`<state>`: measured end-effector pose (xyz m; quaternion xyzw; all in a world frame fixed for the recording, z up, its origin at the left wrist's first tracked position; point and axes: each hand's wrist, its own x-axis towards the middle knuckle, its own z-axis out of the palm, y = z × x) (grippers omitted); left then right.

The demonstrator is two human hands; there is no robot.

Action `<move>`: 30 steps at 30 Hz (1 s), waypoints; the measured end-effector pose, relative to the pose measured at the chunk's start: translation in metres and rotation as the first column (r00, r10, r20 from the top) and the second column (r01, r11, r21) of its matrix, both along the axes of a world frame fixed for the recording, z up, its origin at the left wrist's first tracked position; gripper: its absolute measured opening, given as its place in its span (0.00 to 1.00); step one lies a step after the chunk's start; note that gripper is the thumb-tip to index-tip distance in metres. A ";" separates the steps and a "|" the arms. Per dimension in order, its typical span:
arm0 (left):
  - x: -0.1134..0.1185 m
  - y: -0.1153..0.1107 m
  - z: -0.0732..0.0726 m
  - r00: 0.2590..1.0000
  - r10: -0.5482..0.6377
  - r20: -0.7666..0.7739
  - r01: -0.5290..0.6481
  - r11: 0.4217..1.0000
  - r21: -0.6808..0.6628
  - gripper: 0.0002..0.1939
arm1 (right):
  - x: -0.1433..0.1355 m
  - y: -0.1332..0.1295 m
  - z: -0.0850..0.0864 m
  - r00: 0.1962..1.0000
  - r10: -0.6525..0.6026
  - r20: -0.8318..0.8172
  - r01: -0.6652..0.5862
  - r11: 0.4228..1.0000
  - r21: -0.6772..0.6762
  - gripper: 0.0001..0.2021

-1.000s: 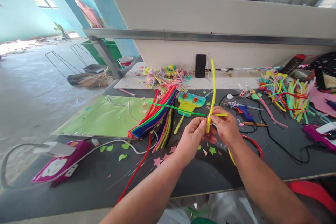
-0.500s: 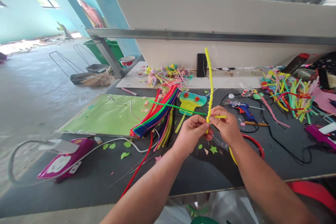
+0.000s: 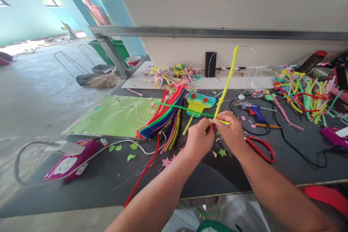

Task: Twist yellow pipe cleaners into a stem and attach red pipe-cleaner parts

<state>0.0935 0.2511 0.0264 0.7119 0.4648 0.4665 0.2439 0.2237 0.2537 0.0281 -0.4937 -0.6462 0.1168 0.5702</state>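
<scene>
pinching a fuzzy yellow stem (image 3: pixel 230 74) by its lower end above a dark worktop (image 3: pixel 103 188), with left hand (image 3: pixel 199 137) and right hand (image 3: pixel 231 130) drawn close together, fingertips closed on the stem, neither palm spread. also showing a short yellow end (image 3: pixel 225 122) beside the right fingers, whether joined or separate impossible to tell. likely to unwind or bunch if twisted unevenly or pinched too loosely at the base; liable to sway or bend, with so much length unsupported above the grip. prone to snagging because of a fine strand (image 3: pixel 247 46) looping from the tip, or to dragging along a green stem (image 3: pixel 185 108) stretched close to the fingers. at risk, too, of bumping red handles (image 3: pixel 272 156) near the right wrist. strewn across the surface, among paper stars and green scraps: a bundle of colorful stems (image 3: pixel 163 117), a green sheet (image 3: pixel 108 116), a yellow-and-blue fuzzy piece (image 3: pixel 197 108) with red dots, a blue glue gun (image 3: pixel 257 112) and a purple power strip (image 3: pixel 92 148). set farther back, between two heaps of fuzzy pieces, a black phone (image 3: pixel 210 64) upright before a pale board (image 3: pixel 190 11) and below a metal rail (image 3: pixel 195 33). glimpsed beyond, in a room with pale blue walls and gray floor, a broom (image 3: pixel 104 79), dustpans and a green bin (image 3: pixel 119 50).
</scene>
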 end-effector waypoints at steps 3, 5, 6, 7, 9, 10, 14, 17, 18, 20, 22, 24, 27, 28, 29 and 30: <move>0.001 0.001 -0.002 1.000 -0.002 0.025 0.003 0.999 -0.042 0.09 | 0.000 -0.001 -0.003 0.999 -0.027 0.026 0.025 0.998 0.053 0.07; 0.001 0.003 -0.004 0.994 -0.029 0.108 0.043 0.992 -0.122 0.07 | 0.000 -0.001 -0.004 1.000 0.008 -0.026 -0.008 1.000 0.020 0.05; 0.001 0.004 -0.005 0.987 -0.038 0.159 0.064 0.984 -0.165 0.05 | 0.001 -0.001 -0.005 0.997 0.030 -0.070 -0.031 0.999 -0.011 0.05; 0.001 0.005 -0.006 0.977 -0.039 0.207 0.082 0.976 -0.203 0.04 | 0.001 -0.001 -0.005 0.992 0.050 -0.114 -0.055 0.998 -0.043 0.05; 0.000 0.006 -0.006 0.964 -0.032 0.266 0.099 0.965 -0.244 0.10 | 0.002 -0.002 -0.005 0.981 0.082 -0.173 -0.098 0.991 -0.086 0.05; 0.000 0.007 -0.005 0.962 -0.032 0.270 0.100 0.964 -0.245 0.12 | 0.002 -0.002 -0.004 0.979 0.095 -0.180 -0.114 0.989 -0.094 0.05; -0.002 0.006 -0.003 0.970 -0.069 0.232 0.116 0.974 -0.196 0.11 | 0.004 -0.004 0.002 0.985 0.115 -0.132 -0.124 0.990 -0.064 0.05; 0.000 0.004 0.001 0.955 -0.071 0.287 0.132 0.971 -0.199 0.08 | 0.005 -0.005 0.005 0.990 0.096 -0.101 -0.098 0.995 -0.023 0.05; 0.000 0.004 0.002 0.946 -0.073 0.316 0.146 0.966 -0.213 0.07 | 0.006 -0.006 0.005 0.993 0.086 -0.086 -0.087 0.996 -0.010 0.05; 0.001 0.003 0.006 0.917 -0.101 0.386 0.213 0.941 -0.261 0.08 | 0.008 -0.006 0.005 0.997 0.062 -0.038 -0.062 0.998 0.015 0.06; 0.000 0.002 0.011 0.861 -0.146 0.487 0.332 0.887 -0.322 0.09 | 0.010 -0.006 0.006 0.999 0.042 0.018 -0.043 0.998 0.038 0.06; -0.002 0.001 0.015 0.776 -0.181 0.605 0.464 0.813 -0.351 0.10 | 0.012 -0.006 0.007 0.998 0.052 0.045 -0.054 0.997 0.051 0.06; -0.006 0.002 0.016 0.654 -0.205 0.728 0.595 0.733 -0.328 0.10 | 0.015 -0.005 0.008 0.989 0.145 -0.025 -0.144 0.989 0.019 0.06; -0.007 0.002 0.016 0.629 -0.211 0.749 0.617 0.722 -0.314 0.10 | 0.015 -0.005 0.008 0.981 0.179 -0.070 -0.179 0.984 -0.003 0.06; -0.007 0.002 0.015 0.612 -0.217 0.761 0.631 0.713 -0.304 0.10 | 0.015 -0.004 0.007 0.971 0.205 -0.120 -0.210 0.977 -0.027 0.06; -0.007 0.002 0.014 0.601 -0.221 0.768 0.641 0.707 -0.299 0.10 | 0.015 -0.003 0.006 0.961 0.222 -0.167 -0.233 0.971 -0.049 0.05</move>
